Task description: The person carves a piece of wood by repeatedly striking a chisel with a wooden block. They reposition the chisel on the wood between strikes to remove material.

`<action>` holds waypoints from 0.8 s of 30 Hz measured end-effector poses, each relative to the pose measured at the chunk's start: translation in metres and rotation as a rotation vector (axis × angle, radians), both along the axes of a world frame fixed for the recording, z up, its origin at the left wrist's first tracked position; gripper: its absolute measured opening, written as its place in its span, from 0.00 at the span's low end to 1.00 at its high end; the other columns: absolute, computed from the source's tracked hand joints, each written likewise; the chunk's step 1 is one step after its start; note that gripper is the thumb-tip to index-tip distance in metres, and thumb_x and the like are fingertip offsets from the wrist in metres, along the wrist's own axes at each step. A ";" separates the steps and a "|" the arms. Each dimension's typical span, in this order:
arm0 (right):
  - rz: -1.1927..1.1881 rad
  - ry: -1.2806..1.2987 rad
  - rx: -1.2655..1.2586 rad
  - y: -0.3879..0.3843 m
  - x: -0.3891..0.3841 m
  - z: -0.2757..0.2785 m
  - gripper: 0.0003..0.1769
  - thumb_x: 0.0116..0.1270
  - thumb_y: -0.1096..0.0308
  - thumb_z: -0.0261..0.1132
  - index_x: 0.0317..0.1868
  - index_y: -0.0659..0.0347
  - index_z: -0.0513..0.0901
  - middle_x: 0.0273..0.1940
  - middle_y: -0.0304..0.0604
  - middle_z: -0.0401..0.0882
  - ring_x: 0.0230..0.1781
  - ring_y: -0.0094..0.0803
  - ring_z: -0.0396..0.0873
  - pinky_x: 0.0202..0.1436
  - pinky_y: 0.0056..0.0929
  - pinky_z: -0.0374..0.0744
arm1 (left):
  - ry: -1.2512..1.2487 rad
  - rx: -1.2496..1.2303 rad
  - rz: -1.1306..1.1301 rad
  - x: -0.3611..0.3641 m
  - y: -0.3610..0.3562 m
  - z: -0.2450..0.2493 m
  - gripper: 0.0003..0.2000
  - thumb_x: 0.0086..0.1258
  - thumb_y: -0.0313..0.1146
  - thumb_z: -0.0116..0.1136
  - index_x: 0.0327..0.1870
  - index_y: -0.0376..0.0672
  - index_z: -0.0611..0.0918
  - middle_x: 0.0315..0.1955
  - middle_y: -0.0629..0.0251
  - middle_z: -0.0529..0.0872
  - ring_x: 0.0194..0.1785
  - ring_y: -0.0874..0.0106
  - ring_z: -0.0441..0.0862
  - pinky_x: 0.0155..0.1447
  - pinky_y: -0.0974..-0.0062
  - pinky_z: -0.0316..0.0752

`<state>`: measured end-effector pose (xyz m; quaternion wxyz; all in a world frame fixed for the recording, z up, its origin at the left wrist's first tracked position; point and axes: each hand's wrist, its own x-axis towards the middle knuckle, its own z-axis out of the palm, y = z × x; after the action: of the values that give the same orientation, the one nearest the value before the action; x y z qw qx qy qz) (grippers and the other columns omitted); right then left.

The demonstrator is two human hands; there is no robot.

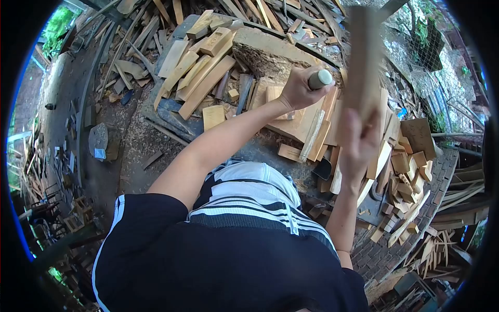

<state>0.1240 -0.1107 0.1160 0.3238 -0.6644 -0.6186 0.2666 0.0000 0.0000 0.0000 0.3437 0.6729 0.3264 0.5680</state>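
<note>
My left hand [303, 87] is closed around an upright chisel-like tool, whose round, pale handle end [320, 79] faces up at me. The tool's lower part is hidden under the fist, over the work table. To the right, my right hand [358, 148] grips a long, thick wooden bar [361, 57], raised close to the camera and smeared by motion. Below the left hand lie a flat wooden board [296, 127] and a narrow strip with a rough pale edge [312, 136].
A heap of cut blocks [410, 174] lies on the right. Long wooden pieces [208, 80] are stacked at the table's left, beside a large rough-edged slab [275, 49]. Scrap wood [306, 26] is piled behind. A dark stone-like lump [103, 141] sits on the left ground.
</note>
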 end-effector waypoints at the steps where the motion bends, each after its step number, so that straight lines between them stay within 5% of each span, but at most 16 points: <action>1: -0.005 -0.004 0.002 -0.001 0.001 0.001 0.35 0.70 0.51 0.62 0.73 0.53 0.65 0.54 0.58 0.81 0.46 0.44 0.85 0.47 0.34 0.83 | -0.006 -0.016 -0.013 -0.001 -0.001 0.001 0.09 0.60 0.33 0.70 0.34 0.39 0.82 0.23 0.60 0.84 0.26 0.71 0.84 0.33 0.72 0.77; 3: 0.067 -0.081 0.229 0.003 0.008 -0.005 0.35 0.70 0.53 0.62 0.72 0.62 0.65 0.49 0.54 0.82 0.44 0.39 0.85 0.46 0.33 0.82 | -0.009 -0.016 -0.033 0.004 0.002 0.005 0.08 0.59 0.32 0.69 0.32 0.40 0.82 0.22 0.58 0.83 0.25 0.69 0.83 0.32 0.70 0.77; 5: 0.006 0.249 0.170 -0.001 0.005 0.012 0.36 0.70 0.55 0.62 0.72 0.66 0.63 0.47 0.52 0.81 0.42 0.37 0.84 0.45 0.34 0.81 | -0.092 0.000 0.002 0.006 0.004 0.007 0.08 0.59 0.32 0.69 0.32 0.40 0.82 0.22 0.59 0.83 0.24 0.69 0.82 0.31 0.71 0.76; 7: -0.125 0.339 0.471 -0.001 -0.005 0.006 0.36 0.70 0.53 0.62 0.71 0.66 0.65 0.49 0.55 0.81 0.46 0.35 0.83 0.48 0.34 0.79 | -0.047 -0.026 0.009 0.004 0.001 0.009 0.09 0.59 0.32 0.70 0.32 0.40 0.82 0.23 0.58 0.83 0.25 0.67 0.83 0.32 0.71 0.76; 9: -0.070 0.229 -0.057 -0.006 0.001 0.012 0.35 0.70 0.52 0.62 0.70 0.66 0.67 0.51 0.58 0.81 0.49 0.34 0.82 0.52 0.33 0.78 | -0.093 -0.019 -0.001 0.006 -0.002 0.010 0.08 0.59 0.32 0.69 0.33 0.40 0.82 0.23 0.58 0.83 0.25 0.67 0.82 0.32 0.72 0.76; 10: -0.023 -0.052 0.140 -0.001 0.006 -0.005 0.35 0.69 0.51 0.63 0.69 0.64 0.68 0.51 0.58 0.81 0.48 0.34 0.83 0.52 0.35 0.78 | -0.097 -0.017 -0.017 0.009 -0.004 0.008 0.08 0.59 0.32 0.69 0.33 0.40 0.82 0.23 0.58 0.83 0.25 0.67 0.82 0.32 0.72 0.76; 11: 0.011 -0.057 0.260 0.003 0.016 -0.019 0.35 0.69 0.51 0.63 0.69 0.64 0.69 0.50 0.56 0.82 0.46 0.38 0.83 0.51 0.36 0.79 | -0.074 -0.007 -0.012 0.009 -0.004 0.005 0.09 0.60 0.33 0.70 0.33 0.40 0.82 0.23 0.59 0.83 0.24 0.69 0.82 0.32 0.73 0.76; 13: -0.009 0.136 0.081 -0.004 0.012 -0.002 0.35 0.70 0.51 0.63 0.69 0.63 0.68 0.55 0.56 0.79 0.52 0.40 0.80 0.57 0.36 0.76 | -0.047 0.006 0.010 0.004 -0.002 0.005 0.09 0.61 0.34 0.70 0.33 0.40 0.82 0.22 0.60 0.83 0.24 0.71 0.81 0.31 0.73 0.75; 17: -0.067 0.364 0.183 -0.015 0.009 -0.027 0.34 0.71 0.51 0.62 0.70 0.63 0.68 0.59 0.55 0.76 0.58 0.40 0.76 0.63 0.36 0.71 | -0.097 -0.105 0.215 -0.007 0.015 -0.003 0.14 0.63 0.43 0.70 0.30 0.41 0.82 0.19 0.68 0.82 0.22 0.79 0.77 0.29 0.75 0.73; 22: -0.089 0.330 0.092 -0.037 0.017 -0.045 0.33 0.73 0.53 0.61 0.70 0.66 0.66 0.60 0.54 0.74 0.62 0.39 0.72 0.67 0.35 0.67 | -0.466 -0.397 0.292 -0.045 0.042 -0.007 0.17 0.66 0.45 0.68 0.24 0.44 0.77 0.14 0.73 0.78 0.16 0.82 0.74 0.20 0.79 0.71; 24: -0.109 0.352 0.069 -0.045 0.017 -0.046 0.33 0.73 0.54 0.60 0.70 0.67 0.66 0.62 0.54 0.73 0.62 0.39 0.72 0.67 0.34 0.67 | -0.693 -0.463 0.372 -0.052 0.044 0.000 0.19 0.68 0.46 0.66 0.25 0.45 0.73 0.12 0.76 0.71 0.11 0.84 0.67 0.12 0.82 0.63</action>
<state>0.1415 -0.1558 0.0699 0.4637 -0.6286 -0.5242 0.3393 -0.0524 0.0445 0.0002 0.4660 0.2785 0.4259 0.7237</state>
